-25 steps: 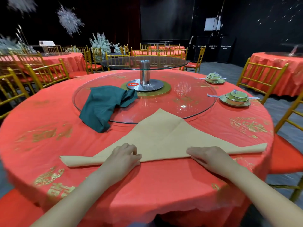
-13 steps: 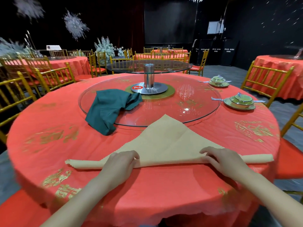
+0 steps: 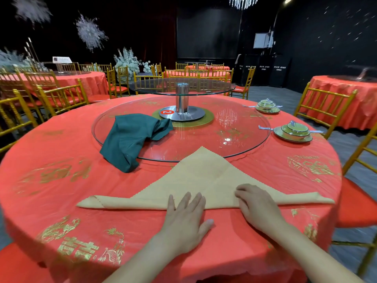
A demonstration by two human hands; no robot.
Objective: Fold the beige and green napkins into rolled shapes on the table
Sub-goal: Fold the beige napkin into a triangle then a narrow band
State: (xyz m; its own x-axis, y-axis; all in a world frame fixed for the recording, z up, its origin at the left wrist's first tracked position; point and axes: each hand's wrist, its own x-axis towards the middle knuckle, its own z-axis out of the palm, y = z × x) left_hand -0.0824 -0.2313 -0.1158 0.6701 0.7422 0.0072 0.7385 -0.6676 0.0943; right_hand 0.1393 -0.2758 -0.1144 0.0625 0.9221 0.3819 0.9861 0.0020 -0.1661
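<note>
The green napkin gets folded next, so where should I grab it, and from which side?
I'd pinch the green napkin at its near corner, the bunched end that hangs off the glass turntable onto the red tablecloth. Come from the near left: that end lies closest, and the fabric there is piled thick enough to pinch.

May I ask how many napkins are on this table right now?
2. The beige napkin lies folded at the near edge; the green napkin sits crumpled over the near-left rim of the glass turntable. None seems hidden.
</note>
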